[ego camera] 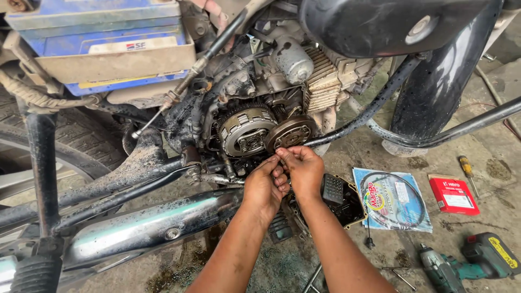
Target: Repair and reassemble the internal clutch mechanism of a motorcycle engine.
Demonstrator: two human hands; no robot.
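Both hands, left hand (264, 187) and right hand (305, 169), pinch something too small to tell just below the open engine (255, 127); the removed cover (342, 202) lies just right of them.

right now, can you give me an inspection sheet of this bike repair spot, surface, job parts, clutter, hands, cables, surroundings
surface: stained, wet grey concrete floor.
job's things: open motorcycle engine side; round toothed silver clutch drum beside smaller brown metal disc.
clutter: clear packet holding a coiled black cable, red flat box, yellow-handled screwdriver, green cordless impact driver, black engine cover on the floor.
grippers: left hand and right hand meet, fingertips pinched just below the brown disc; what they pinch cannot be told.
cables: black hose crossing the frame; bare control cable.
surroundings: blue battery, chrome exhaust pipe, black tyre.
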